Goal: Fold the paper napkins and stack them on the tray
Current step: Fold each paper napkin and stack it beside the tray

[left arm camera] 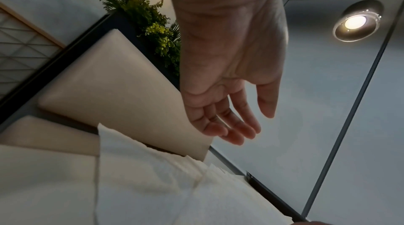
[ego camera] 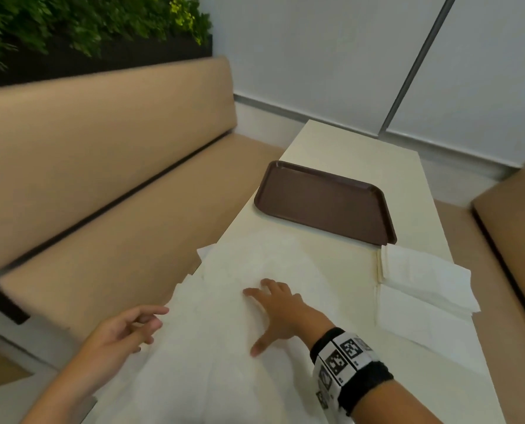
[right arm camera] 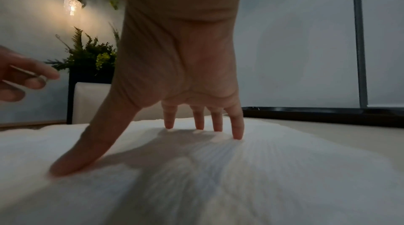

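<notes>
A large white paper napkin [ego camera: 224, 316] lies spread over the near part of the cream table, its left edge hanging past the table side. My right hand [ego camera: 273, 310] presses on its middle with spread straight fingers [right arm camera: 237, 130] and thumb. My left hand [ego camera: 133, 328] hovers at the napkin's left edge, fingers relaxed, holding nothing; the left wrist view shows its open palm [left arm camera: 229, 73] above the napkin [left arm camera: 153, 185]. A brown tray [ego camera: 325, 200], bare, sits beyond the napkin. More white napkins [ego camera: 420, 286] lie stacked at the right, just in front of the tray.
The narrow table [ego camera: 347, 142] runs away from me toward a pale wall. A tan bench [ego camera: 87, 179] runs along the left side with green plants [ego camera: 87, 22] above it. Another tan seat [ego camera: 518, 215] stands to the right.
</notes>
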Tool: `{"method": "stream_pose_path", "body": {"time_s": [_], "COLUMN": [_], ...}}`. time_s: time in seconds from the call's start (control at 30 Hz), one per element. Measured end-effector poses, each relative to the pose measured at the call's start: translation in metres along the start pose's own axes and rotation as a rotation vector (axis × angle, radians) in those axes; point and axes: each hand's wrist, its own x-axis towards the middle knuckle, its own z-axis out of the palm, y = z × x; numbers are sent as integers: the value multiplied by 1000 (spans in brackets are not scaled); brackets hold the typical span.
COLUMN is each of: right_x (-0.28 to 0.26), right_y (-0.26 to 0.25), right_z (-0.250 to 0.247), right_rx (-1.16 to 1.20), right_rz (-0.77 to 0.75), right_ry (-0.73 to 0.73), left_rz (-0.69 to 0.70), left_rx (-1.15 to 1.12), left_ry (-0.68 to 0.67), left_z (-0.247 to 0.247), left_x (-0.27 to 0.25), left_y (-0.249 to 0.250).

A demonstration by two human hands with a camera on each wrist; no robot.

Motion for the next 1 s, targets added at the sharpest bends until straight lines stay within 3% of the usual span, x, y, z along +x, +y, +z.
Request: {"method": "stream_pose_path", "body": {"time_s": [0.13,0.27,0.4,0.53,0.7,0.77,0.9,1.0], "right_x": [11,18,17,15,-9,-32,-85,-104], "right_y": [-1,3,5,7,11,19,36,44], "right_z": [-3,-2,2,5,-7,-19,-33,-26], "right_rx": [11,84,99,141,244,420,843,939], "right_rz": [143,343,357,330,300,239,33,-36], "right_ry": [137,173,205,231,316,434,587,610], "left_rz": [60,92,-31,-10,157,284,510,653], "left_rx": [136,472,754,895,780,702,552,383], "left_ry": [76,84,9,-2,82,27,-217,-300], "left_z": [17,54,75,83,79,77,73,70], "left_x": [8,37,59,64,52,40,15,2], "left_y": [3,10,17,24,38,53,100,145]}}
